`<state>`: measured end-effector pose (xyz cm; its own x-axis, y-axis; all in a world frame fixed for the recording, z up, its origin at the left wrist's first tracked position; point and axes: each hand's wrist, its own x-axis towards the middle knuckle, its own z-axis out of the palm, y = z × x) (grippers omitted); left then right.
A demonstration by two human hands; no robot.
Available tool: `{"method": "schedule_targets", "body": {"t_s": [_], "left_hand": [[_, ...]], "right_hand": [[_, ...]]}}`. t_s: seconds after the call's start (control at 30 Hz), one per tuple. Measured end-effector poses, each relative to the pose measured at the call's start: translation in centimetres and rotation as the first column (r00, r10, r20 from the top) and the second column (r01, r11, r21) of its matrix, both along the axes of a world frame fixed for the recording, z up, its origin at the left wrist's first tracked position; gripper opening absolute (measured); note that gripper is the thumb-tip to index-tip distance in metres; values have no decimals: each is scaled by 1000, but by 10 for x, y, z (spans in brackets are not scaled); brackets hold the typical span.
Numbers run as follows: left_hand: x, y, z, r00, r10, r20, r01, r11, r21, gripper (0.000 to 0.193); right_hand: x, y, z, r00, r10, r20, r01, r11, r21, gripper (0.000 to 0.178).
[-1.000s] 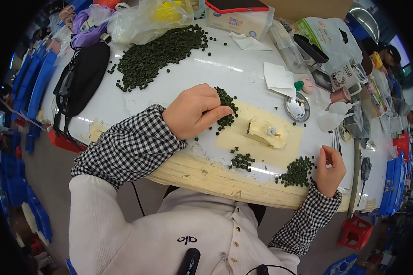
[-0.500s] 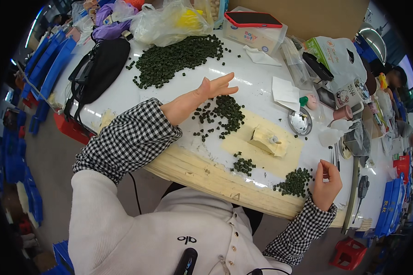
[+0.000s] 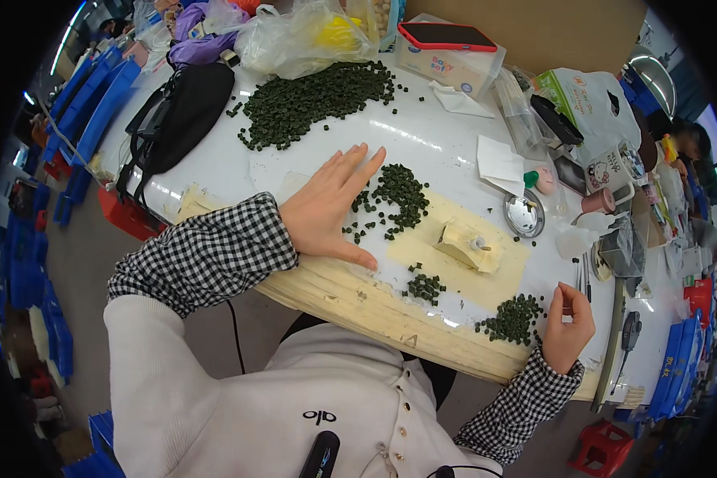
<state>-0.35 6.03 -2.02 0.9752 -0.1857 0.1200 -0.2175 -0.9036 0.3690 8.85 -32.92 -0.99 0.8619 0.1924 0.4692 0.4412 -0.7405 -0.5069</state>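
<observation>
My left hand (image 3: 327, 209) is open, its fingers spread and palm down on or just above the white table. Its fingertips and thumb are beside a loose middle pile of small dark green pieces (image 3: 402, 195). At the right, my right hand (image 3: 567, 328) is closed with thumb and forefinger together; whatever it may hold is too small or hidden to make out. Beside it lies another pile of green pieces (image 3: 515, 320). Between the hands, a cream block with a pale knob (image 3: 464, 244) rests on a yellowish sheet (image 3: 502, 283), with a few green pieces (image 3: 425, 288) nearer me.
A large heap of green pieces (image 3: 315, 103) lies at the back, near plastic bags (image 3: 303, 40) and a black pouch (image 3: 187, 115). A red-edged phone (image 3: 446, 36) sits on a clear box. To the right are a round metal dish (image 3: 524, 213), white paper (image 3: 500, 163) and tweezers (image 3: 587, 275).
My left hand has come down and toward me, turning from edge-on to palm down with the thumb stretched out. My right hand has barely moved.
</observation>
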Motion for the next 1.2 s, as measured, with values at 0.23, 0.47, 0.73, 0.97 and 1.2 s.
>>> {"method": "schedule_targets", "body": {"t_s": [0.23,0.47,0.73,0.97,1.2], "left_hand": [[44,-17,-7,980,-165,109,175,981,-87,107],[61,-21,-16,925,-304,229,362,887,-286,32],[53,-19,-13,903,-323,285,404,865,-299,17],[40,-3,0,989,-116,87,145,750,-646,11],[67,21,20,917,-305,-258,31,698,-715,19]], "right_hand": [[2,-2,-2,1000,4,4,-4,1000,18,10],[2,-3,-3,1000,7,-19,-6,999,45,9],[2,-4,-2,1000,5,-29,-4,999,32,10],[1,-3,-1,1000,14,-12,-14,1000,8,10],[1,-3,-4,1000,22,-3,-22,1000,18,10]]}}
